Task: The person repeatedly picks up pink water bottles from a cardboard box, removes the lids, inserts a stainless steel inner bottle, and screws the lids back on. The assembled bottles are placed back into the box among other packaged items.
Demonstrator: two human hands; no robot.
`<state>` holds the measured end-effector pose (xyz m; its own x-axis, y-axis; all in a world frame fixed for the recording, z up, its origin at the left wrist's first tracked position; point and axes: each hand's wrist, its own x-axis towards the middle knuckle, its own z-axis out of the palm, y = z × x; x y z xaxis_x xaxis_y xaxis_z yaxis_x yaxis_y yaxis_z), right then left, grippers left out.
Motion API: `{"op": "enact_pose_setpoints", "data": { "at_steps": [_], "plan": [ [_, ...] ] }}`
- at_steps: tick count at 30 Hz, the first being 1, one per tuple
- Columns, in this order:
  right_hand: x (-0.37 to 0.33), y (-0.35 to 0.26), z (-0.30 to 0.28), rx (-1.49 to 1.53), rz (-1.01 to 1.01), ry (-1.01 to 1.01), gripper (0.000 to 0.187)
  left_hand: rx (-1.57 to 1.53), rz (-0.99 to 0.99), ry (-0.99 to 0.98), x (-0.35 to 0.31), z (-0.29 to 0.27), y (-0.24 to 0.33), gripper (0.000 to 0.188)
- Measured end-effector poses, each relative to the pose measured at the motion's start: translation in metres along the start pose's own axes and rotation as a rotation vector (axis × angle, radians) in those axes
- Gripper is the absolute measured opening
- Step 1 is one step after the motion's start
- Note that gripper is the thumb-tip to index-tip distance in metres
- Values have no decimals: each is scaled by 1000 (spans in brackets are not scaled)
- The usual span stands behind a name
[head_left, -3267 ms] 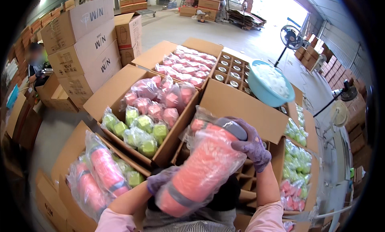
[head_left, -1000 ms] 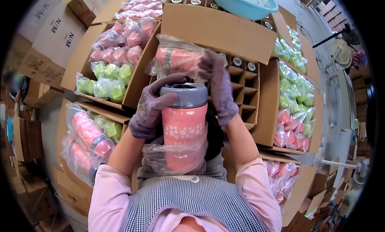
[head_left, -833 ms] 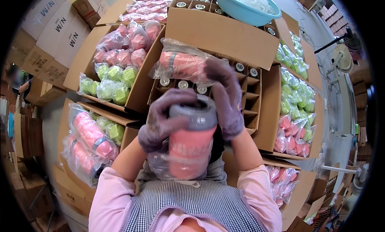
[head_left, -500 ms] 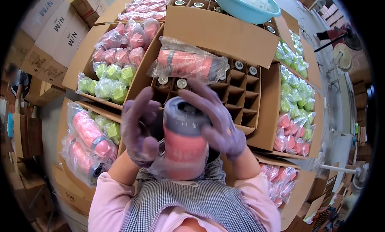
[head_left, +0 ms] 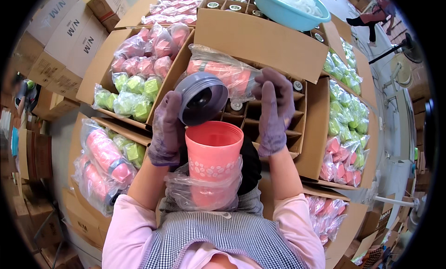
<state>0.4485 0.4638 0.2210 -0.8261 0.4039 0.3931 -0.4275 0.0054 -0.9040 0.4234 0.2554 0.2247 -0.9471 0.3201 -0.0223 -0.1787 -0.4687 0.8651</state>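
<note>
A pink container [head_left: 212,152] with a white paw-print band stands upright and uncovered at my lap. A clear plastic bag [head_left: 179,187] is bunched around its lower part. My left hand [head_left: 166,127], in a purple glove, is closed on the edge of a dark grey screw lid [head_left: 214,98], which it holds tilted above the container, inner side showing. To the right, my gloved right hand [head_left: 275,111] is raised with its fingers stretched out and nothing in it. Just beyond the lid, a plastic-wrapped pink bottle [head_left: 220,73] lies across the divided carton [head_left: 297,132].
At the left, an open carton [head_left: 100,59] holds bagged pink and green items. More bagged green and pink items [head_left: 343,115] fill a carton at the right. A blue basin [head_left: 292,18] of clear plastic stands at the back. Wrapped pink bottles [head_left: 104,150] lie near left.
The grey lid has come off the container and moved up, now tilted in my left hand. My right hand has let go and moved right and up. The plastic bag sits lower.
</note>
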Motion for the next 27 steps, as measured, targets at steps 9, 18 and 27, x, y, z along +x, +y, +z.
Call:
{"op": "enact_pose_setpoints", "data": {
  "at_steps": [9,18,27],
  "plan": [
    [37,1,21,-723,-639,-556,55,-66,-42,-76,9,19,-4,64],
    [36,56,41,-141,-85,-370,50,976,451,-111,49,-3,-15,80],
    [-1,247,-90,-868,233,-710,32,-80,30,-5,-8,-17,-13,69]
  ]
}}
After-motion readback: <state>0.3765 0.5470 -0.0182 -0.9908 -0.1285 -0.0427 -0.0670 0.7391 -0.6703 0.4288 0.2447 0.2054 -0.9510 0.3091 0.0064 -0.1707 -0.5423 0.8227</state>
